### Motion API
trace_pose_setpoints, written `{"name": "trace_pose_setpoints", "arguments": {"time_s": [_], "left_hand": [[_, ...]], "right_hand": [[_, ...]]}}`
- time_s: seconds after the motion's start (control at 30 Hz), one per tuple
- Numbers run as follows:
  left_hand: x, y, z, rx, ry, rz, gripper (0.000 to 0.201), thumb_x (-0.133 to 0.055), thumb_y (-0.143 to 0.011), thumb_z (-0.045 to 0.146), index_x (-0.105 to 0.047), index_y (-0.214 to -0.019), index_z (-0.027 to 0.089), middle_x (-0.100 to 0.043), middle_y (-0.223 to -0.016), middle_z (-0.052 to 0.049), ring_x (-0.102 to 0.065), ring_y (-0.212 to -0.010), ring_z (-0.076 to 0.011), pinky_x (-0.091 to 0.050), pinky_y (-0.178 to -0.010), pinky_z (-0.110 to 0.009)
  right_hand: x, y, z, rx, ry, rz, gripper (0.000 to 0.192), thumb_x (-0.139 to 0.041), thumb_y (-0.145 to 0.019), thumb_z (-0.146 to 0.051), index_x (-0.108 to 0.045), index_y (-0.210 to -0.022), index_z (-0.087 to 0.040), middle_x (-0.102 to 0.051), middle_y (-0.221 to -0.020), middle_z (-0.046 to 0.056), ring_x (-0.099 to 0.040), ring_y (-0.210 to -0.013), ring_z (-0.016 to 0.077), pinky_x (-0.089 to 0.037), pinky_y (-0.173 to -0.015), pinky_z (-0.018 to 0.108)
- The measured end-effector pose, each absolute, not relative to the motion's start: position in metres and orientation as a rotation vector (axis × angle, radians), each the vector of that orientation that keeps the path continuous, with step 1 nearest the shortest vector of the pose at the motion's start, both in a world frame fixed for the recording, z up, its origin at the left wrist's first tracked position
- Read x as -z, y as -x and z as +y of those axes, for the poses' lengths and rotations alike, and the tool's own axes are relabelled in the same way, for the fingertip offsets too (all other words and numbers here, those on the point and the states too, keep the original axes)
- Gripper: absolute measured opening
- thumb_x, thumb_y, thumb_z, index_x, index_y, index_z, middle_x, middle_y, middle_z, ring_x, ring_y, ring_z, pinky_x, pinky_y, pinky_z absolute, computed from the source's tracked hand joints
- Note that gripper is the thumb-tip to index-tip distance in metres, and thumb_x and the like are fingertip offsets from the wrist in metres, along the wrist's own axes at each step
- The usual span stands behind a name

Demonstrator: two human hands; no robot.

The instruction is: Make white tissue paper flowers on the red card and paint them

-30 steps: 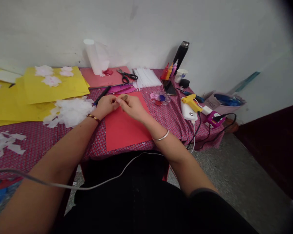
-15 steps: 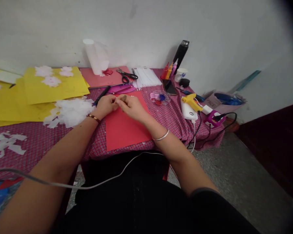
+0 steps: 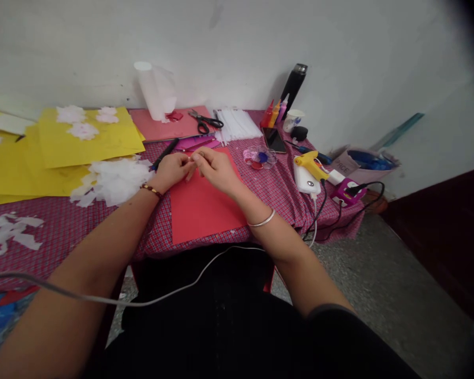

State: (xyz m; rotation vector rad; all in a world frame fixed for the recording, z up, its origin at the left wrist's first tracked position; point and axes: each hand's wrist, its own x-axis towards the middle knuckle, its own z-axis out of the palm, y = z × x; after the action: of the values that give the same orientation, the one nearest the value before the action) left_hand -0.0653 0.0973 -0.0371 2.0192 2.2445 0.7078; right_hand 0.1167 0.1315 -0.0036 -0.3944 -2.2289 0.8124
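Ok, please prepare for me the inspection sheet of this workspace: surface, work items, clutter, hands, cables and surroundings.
Surface: checked cloth, wrinkled at right.
Work items: red sheet, lying flat.
Clutter: white paper scraps, black marker, scissors; yellow glue gun resting on a white device.
Hands: left hand and right hand meet above red sheet; anything pinched is too small to identify.
Cables: black cable loops from purple socket block; pale cord crosses before the person's body.
Surroundings: pale wall behind, speckled floor at right.
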Motion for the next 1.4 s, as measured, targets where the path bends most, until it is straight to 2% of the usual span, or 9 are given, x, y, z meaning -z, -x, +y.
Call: {"name": "trace_pose_setpoints", "arguments": {"time_s": [0.17, 0.3, 0.43, 0.6, 0.8, 1.03, 1.2, 1.4], "left_hand": [[0.038, 0.065, 0.096, -0.772, -2.024, 2.203, 0.048, -0.042, -0.089, 0.049, -0.048, -0.049, 0.022, -0.055, -0.050, -0.003, -0.052, -0.054, -0.0176, -0.034, -0.056, -0.030], [0.041, 0.067, 0.097, -0.795, -1.997, 2.206, 0.045, -0.044, -0.087, 0.051, -0.049, -0.054, 0.022, -0.054, -0.050, -0.001, -0.051, -0.053, -0.0167, -0.033, -0.056, -0.029], [0.040, 0.066, 0.098, -0.768, -1.996, 2.223, 0.039, -0.044, -0.086, 0.045, -0.048, -0.055, 0.022, -0.054, -0.050, -0.002, -0.053, -0.054, -0.0177, -0.034, -0.057, -0.029], [0.040, 0.067, 0.099, -0.707, -2.036, 2.251, 0.024, -0.045, -0.082, 0.031, -0.055, -0.062, 0.021, -0.063, -0.061, -0.004, -0.058, -0.064, -0.0202, -0.035, -0.058, -0.029], [0.044, 0.071, 0.099, -0.726, -2.067, 2.207, 0.033, -0.046, -0.084, 0.035, -0.054, -0.055, 0.021, -0.060, -0.057, -0.003, -0.053, -0.057, -0.0187, -0.033, -0.056, -0.031], [0.046, 0.073, 0.103, -0.687, -2.084, 2.258, 0.019, -0.049, -0.080, 0.028, -0.061, -0.067, 0.020, -0.067, -0.071, -0.005, -0.055, -0.067, -0.0190, -0.037, -0.063, -0.030], [0.047, 0.073, 0.103, -0.692, -2.105, 2.247, 0.021, -0.048, -0.080, 0.029, -0.058, -0.063, 0.021, -0.066, -0.069, -0.005, -0.056, -0.066, -0.0198, -0.036, -0.061, -0.031], [0.046, 0.071, 0.102, -0.724, -2.068, 2.274, 0.030, -0.045, -0.086, 0.038, -0.059, -0.065, 0.020, -0.063, -0.063, -0.005, -0.057, -0.063, -0.0202, -0.033, -0.058, -0.031]], "right_hand": [[0.006, -0.117, 0.132, -0.821, 0.369, -2.178, 0.034, -0.033, -0.103, -0.037, -0.057, -0.090, -0.017, -0.060, -0.073, 0.001, -0.057, -0.070, 0.0118, -0.040, -0.068, 0.024], [0.004, -0.118, 0.131, -0.823, 0.369, -2.160, 0.038, -0.029, -0.104, -0.040, -0.057, -0.091, -0.017, -0.059, -0.072, 0.000, -0.057, -0.069, 0.0115, -0.041, -0.068, 0.024], [0.004, -0.118, 0.130, -0.830, 0.404, -2.185, 0.038, -0.030, -0.104, -0.038, -0.058, -0.092, -0.017, -0.060, -0.071, 0.000, -0.057, -0.069, 0.0115, -0.040, -0.067, 0.024], [0.002, -0.117, 0.128, -0.828, 0.376, -2.342, 0.027, -0.044, -0.100, -0.031, -0.059, -0.082, -0.016, -0.065, -0.073, 0.001, -0.056, -0.069, 0.0118, -0.040, -0.070, 0.024], [0.002, -0.117, 0.128, -0.847, 0.387, -2.264, 0.025, -0.043, -0.100, -0.028, -0.060, -0.087, -0.016, -0.067, -0.076, 0.002, -0.058, -0.072, 0.0121, -0.041, -0.071, 0.024], [0.003, -0.115, 0.128, -0.803, 0.370, -2.402, 0.023, -0.046, -0.098, -0.026, -0.062, -0.087, -0.015, -0.068, -0.079, 0.003, -0.057, -0.072, 0.0129, -0.039, -0.070, 0.026], [0.003, -0.115, 0.127, -0.827, 0.357, -2.361, 0.024, -0.045, -0.099, -0.027, -0.062, -0.087, -0.016, -0.068, -0.081, 0.003, -0.059, -0.076, 0.0127, -0.041, -0.073, 0.025], [0.004, -0.116, 0.131, -0.844, 0.411, -2.210, 0.024, -0.042, -0.100, -0.029, -0.061, -0.096, -0.016, -0.067, -0.082, 0.003, -0.060, -0.075, 0.0127, -0.042, -0.069, 0.024]]}}
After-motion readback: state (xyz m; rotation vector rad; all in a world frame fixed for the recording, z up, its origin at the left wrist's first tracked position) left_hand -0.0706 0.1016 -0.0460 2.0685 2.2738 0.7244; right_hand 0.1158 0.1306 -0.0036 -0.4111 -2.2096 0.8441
